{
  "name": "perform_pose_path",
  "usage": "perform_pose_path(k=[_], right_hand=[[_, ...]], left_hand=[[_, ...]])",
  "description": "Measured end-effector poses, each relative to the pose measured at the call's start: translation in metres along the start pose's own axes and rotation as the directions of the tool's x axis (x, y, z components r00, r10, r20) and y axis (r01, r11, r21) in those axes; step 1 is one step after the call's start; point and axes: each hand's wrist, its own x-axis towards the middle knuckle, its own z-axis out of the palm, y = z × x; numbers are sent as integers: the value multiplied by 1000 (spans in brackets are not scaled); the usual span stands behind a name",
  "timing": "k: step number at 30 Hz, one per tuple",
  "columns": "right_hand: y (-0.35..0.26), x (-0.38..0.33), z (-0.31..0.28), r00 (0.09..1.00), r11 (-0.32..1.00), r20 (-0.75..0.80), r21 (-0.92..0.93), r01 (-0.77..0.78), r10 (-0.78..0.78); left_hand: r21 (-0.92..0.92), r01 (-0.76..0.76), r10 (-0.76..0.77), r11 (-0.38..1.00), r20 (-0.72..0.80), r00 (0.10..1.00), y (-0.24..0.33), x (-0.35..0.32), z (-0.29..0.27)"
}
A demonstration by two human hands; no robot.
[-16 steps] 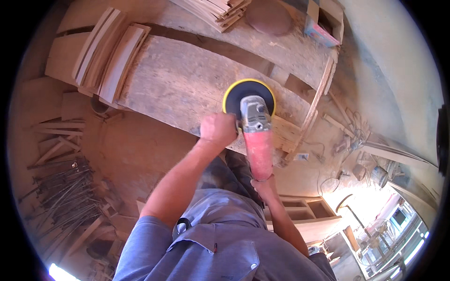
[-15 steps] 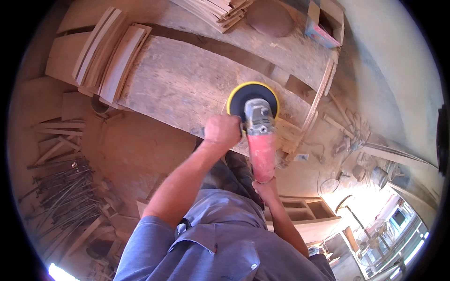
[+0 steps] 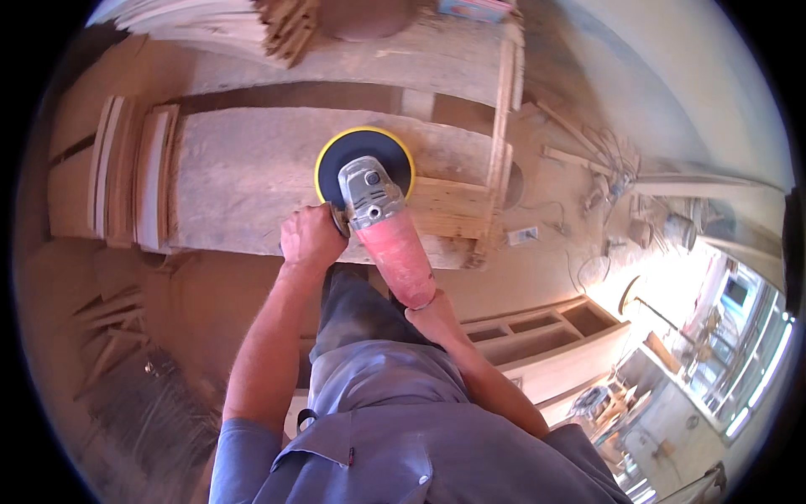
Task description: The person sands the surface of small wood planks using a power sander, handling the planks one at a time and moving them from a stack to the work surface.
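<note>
I hold a red and grey disc sander (image 3: 395, 256) with both hands over the wooden workbench (image 3: 239, 160). Its round black pad (image 3: 340, 153) has a yellow rim and faces the bench top; whether it touches the wood I cannot tell. My left hand (image 3: 312, 238) is closed around the side handle, left of the grey head. Around the rear end of the red body, close to my waist, my right hand (image 3: 432, 317) is wrapped, with its fingers partly hidden. Curved wooden pieces (image 3: 151, 185) stand side by side at the bench's left end.
Beyond a gap lies another bench board (image 3: 437, 63) with a stack of wooden slats (image 3: 290, 29), a brown rounded object (image 3: 367, 17) and a box (image 3: 474, 8). A wooden strip (image 3: 501, 118) edges the right end. A compartmented wooden piece (image 3: 537, 336) stands at the right.
My view has turned, so the bench lies more level in it. The sander and both hands appear farther left, and the tool's body leans more. Both grips stay the same.
</note>
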Motion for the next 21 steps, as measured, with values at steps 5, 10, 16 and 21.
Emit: perform_pose_path(k=[5, 10, 16, 21], right_hand=[[82, -5, -3, 979, 989, -142, -1, 151, -149], [157, -31, -32, 964, 954, -72, 182, -240, 256], [153, -53, -61, 960, 862, -69, 461, -211, 272], [125, -50, -56, 954, 860, -37, 445, -251, 297]], left_hand=[[54, -176, 173, 983, 59, 983, 62, -2, 10], [-50, -357, 361, 933, 166, 918, 146, -3, 39], [-91, -449, 458, 889, 217, 862, 200, -8, 54], [-60, -393, 397, 917, 205, 895, 177, -4, 50]])
